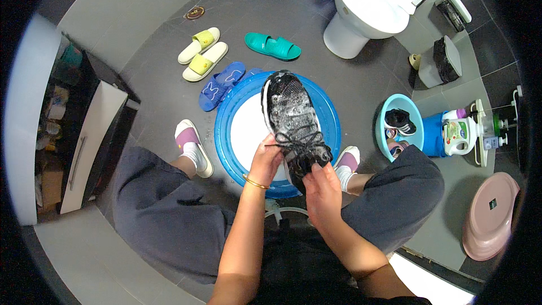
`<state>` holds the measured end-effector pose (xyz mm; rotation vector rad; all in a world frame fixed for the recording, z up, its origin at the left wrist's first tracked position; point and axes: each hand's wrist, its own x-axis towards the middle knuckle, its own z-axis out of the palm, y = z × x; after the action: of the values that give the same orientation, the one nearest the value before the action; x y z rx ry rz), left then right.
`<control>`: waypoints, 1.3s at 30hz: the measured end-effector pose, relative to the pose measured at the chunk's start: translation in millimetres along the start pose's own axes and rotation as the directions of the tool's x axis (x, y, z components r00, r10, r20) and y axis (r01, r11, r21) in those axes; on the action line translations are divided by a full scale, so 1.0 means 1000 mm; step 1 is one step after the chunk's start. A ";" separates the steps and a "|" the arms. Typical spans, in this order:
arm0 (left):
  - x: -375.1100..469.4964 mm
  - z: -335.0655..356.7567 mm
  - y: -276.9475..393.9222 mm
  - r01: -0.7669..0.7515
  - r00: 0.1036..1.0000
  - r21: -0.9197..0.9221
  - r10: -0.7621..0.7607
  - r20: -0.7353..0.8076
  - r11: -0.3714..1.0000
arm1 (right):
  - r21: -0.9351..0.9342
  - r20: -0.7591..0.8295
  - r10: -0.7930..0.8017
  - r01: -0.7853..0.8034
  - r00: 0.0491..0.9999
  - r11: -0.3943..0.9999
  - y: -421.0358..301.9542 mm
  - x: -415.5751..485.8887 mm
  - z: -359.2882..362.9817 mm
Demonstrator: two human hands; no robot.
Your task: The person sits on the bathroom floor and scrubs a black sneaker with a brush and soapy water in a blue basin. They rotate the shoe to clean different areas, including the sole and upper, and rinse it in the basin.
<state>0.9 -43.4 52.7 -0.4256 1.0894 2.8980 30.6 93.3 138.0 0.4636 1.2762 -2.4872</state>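
Both my hands hold a wet black sneaker [292,110] with a white sole edge, its toe pointing away from me. White suds cover its mesh upper, and its black laces are tied in a bow. My left hand [265,163] grips the sneaker's left side near the laces. At the heel and collar, my right hand [324,190] has its fingers on the shoe. Below the sneaker stands a round blue basin [226,152] between my feet, with a white surface inside; whether that is foam or liquid I cannot tell.
Yellow slippers [205,57], blue slippers [216,91] and a green slipper [273,46] lie beyond the basin. On the right are a light-blue tub [379,129] holding shoes, a detergent bottle [459,137], a trash bin [432,67] and a toilet [351,34]. An open cabinet [93,144] stands left.
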 end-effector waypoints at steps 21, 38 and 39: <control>0.023 -0.002 0.036 -0.522 0.835 0.371 0.549 0.038 0.768 | -0.200 -0.081 0.099 -0.114 0.992 0.973 0.013 0.024 -0.018; 0.006 0.023 0.080 -0.633 0.757 0.312 0.651 0.055 0.709 | -0.432 0.248 -0.083 0.187 0.965 0.882 -0.035 -0.006 -0.019; 0.006 0.026 0.080 -0.635 0.749 0.329 0.661 0.044 0.699 | -0.445 0.252 -0.086 0.195 0.964 0.874 -0.036 -0.007 -0.020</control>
<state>-19.9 -88.0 121.2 -0.1480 2.0676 3.1514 24.8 130.3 155.7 -0.0332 1.7886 -2.1457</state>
